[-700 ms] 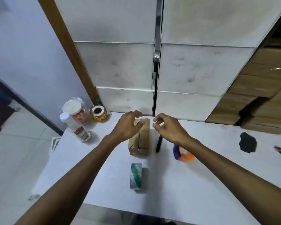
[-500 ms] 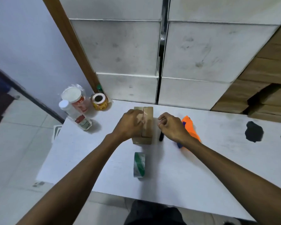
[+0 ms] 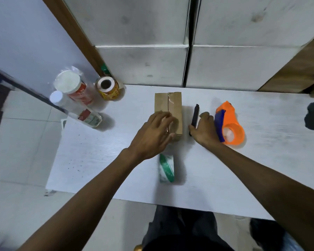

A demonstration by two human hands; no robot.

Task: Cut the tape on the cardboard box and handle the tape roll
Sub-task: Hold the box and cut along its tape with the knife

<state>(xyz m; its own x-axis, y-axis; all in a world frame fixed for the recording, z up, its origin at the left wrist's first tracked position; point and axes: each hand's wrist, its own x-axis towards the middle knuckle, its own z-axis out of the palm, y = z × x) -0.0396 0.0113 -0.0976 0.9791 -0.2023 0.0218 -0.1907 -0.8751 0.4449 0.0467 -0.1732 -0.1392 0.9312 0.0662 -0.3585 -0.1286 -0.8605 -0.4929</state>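
Head view: white table against stacked white boxes.

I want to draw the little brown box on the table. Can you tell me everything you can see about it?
The cardboard box is small, plain brown and longer than it is wide. It lies flat on the white table, pointing away from the person. A seam runs down the middle of its top, with shiny clear tape along it, wrinkled near the far end. The flaps look closed. The left hand rests on its near end, hiding that part. A dark slim tool lies just to its right, not touching it.
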